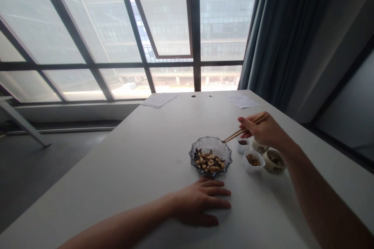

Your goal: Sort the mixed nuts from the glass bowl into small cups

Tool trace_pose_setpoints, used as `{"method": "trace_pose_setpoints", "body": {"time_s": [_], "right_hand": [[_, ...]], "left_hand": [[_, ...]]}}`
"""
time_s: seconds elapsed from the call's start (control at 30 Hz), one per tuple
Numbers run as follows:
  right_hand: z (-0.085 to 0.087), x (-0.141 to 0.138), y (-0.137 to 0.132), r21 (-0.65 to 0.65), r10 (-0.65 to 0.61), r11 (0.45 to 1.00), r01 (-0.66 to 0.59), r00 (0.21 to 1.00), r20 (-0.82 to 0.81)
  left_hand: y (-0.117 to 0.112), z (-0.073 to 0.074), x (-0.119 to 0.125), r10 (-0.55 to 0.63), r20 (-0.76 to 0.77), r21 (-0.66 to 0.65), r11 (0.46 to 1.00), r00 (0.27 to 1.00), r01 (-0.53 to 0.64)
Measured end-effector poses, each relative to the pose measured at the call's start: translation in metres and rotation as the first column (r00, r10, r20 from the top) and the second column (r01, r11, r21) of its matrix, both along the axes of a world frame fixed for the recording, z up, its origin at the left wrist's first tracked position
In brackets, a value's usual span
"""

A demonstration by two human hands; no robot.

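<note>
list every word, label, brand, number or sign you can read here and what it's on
"风": appears to be the dark character on the rear jar, though blurred.
Front jar: a dark character, too blurred to read.
Left papers and right papers: nothing legible.
Pale marks beyond the window: perhaps lettering, too small and washed out to read.

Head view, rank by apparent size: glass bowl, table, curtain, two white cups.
Largest to smallest:
1. Table
2. Curtain
3. Glass bowl
4. Front white cup and back white cup: not ranked; the front one looks bigger, but sits nearer the camera.
</note>
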State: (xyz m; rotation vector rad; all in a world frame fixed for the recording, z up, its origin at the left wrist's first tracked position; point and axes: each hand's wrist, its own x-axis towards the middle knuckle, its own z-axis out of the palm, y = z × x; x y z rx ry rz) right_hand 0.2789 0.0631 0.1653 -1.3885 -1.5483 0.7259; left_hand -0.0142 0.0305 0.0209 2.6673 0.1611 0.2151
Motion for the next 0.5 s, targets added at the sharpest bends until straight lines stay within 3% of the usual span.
{"method": "trace_pose_setpoints", "body": {"time_s": [0.1, 0.17, 0.3, 0.5], "right_hand": [[0.012, 0.029, -0.003, 0.074, -0.181, 0.981, 0.180, 0.983, 0.009], [0.016, 0.042, -0.004, 0.087, -0.233, 0.969, 0.230, 0.972, 0.031], [0.016, 0.049, -0.002, 0.097, -0.209, 0.973, 0.209, 0.978, -0.008], [0.012, 0.032, -0.002, 0.186, -0.203, 0.959, 0.216, 0.975, -0.086]], "left_hand": [[0.000, 0.000, 0.000, 0.005, 0.004, -0.003, 1.000, 1.000, -0.005], [-0.001, 0.001, 0.000, 0.007, 0.002, -0.003, 1.000, 1.000, -0.007], [-0.001, 0.003, 0.000, 0.005, -0.012, 0.000, 1.000, 1.000, -0.005], [-0.001, 0.002, 0.000, 0.004, -0.009, 0.000, 1.000, 1.000, -0.004]]}}
